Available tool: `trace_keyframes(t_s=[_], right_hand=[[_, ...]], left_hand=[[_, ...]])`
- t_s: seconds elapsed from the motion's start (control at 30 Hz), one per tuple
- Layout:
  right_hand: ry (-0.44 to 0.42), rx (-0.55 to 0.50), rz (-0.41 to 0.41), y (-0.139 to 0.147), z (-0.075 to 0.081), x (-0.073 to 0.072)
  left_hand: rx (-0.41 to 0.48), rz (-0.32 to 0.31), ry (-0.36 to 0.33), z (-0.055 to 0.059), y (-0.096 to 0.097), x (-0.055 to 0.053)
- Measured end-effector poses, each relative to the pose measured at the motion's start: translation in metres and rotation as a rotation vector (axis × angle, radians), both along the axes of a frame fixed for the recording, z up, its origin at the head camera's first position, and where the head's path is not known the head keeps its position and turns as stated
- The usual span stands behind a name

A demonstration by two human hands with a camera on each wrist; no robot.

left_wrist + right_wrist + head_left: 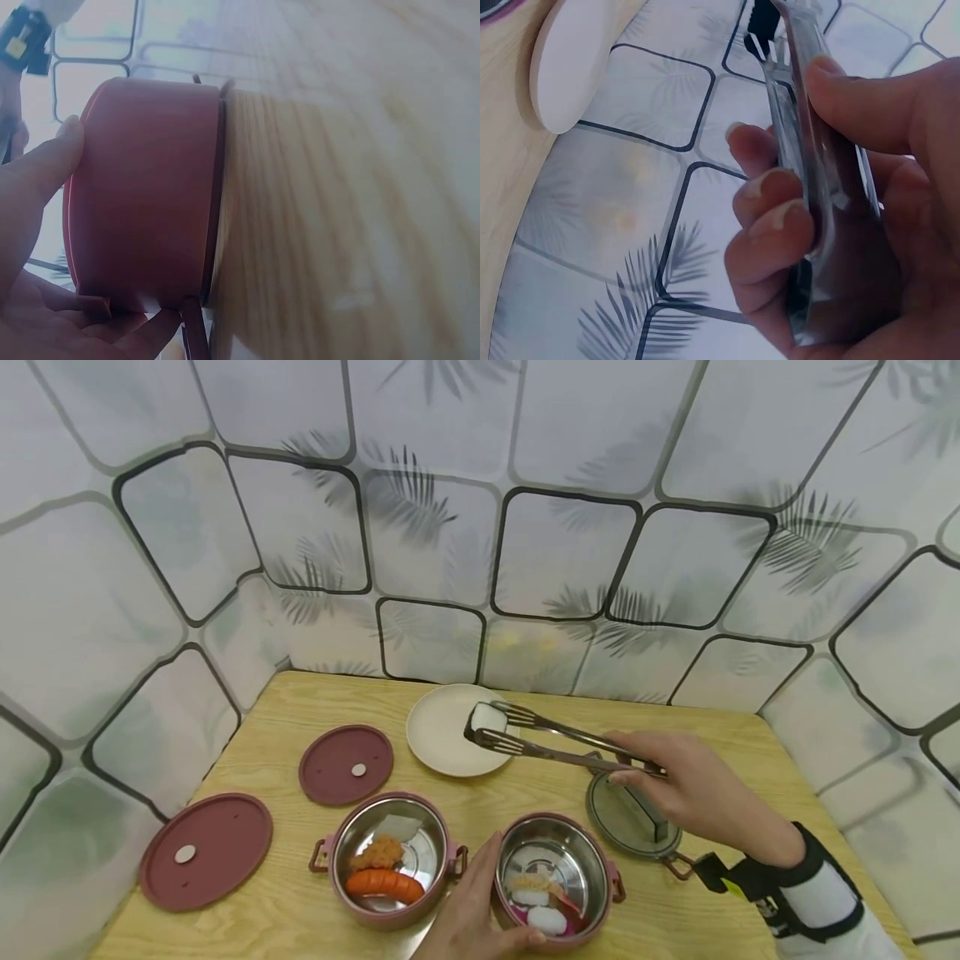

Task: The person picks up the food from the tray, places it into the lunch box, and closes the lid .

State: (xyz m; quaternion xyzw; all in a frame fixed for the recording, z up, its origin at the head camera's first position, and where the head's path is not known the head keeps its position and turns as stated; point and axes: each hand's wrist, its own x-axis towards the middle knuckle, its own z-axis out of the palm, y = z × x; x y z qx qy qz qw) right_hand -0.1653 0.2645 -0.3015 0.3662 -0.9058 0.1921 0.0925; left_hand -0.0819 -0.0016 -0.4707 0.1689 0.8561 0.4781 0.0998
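My right hand [693, 789] grips metal tongs [577, 732] by their rear part, fingers and thumb wrapped round the arms. Between the fork-like tips sits a toy-like white block with a black side, resembling a rice ball with seaweed [489, 717], held above the cream plate [442, 752]. With thumb at the rim and fingers round the side by a handle, my left hand [472, 902] holds the right-hand pink pot [150, 187]. Inside that pot lie white pieces [547, 920], a tan crumbly piece and something red. The right wrist view shows the tongs [832, 247] from behind.
Left of my left hand stands another pink pot [360, 835] with a scored sausage [384, 885], orange crumbly food and a pale piece. Two maroon lids [345, 768] lie at the left. A grey-green round lidded pan [622, 814] is below my right hand. Patterned walls enclose the table.
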Motion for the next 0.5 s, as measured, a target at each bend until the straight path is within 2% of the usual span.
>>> trace_keyframes(t_s=[0.3, 0.5], right_hand=[[-0.098, 0.046, -0.044, 0.026, -0.004, 0.042], [-0.143, 0.078, -0.008, 0.046, -0.008, 0.059]], left_hand=[[0.005, 0.002, 0.033, -0.002, -0.001, 0.0], [0.013, 0.011, 0.024, -0.001, 0.0, 0.0]])
